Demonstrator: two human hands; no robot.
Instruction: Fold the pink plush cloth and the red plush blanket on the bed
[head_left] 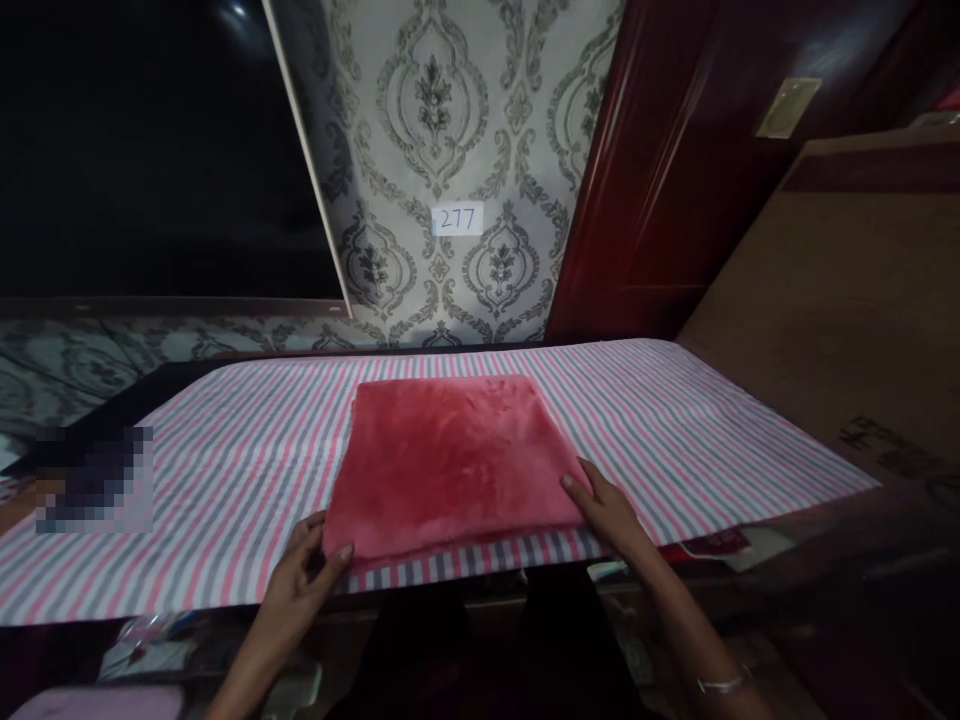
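Left hand (304, 575) is at the near-left corner of the red towel (450, 460), thumb on top and fingers (300, 535) curled round the edge, pinching it. The towel lies folded flat in the middle of the striped cloth (675, 420) on the tabletop. Right hand (611, 510) rests at the near-right corner, fingers loosely spread and flat against the towel's edge, gripping nothing.

Head view, forward-down, close over table (225, 470)
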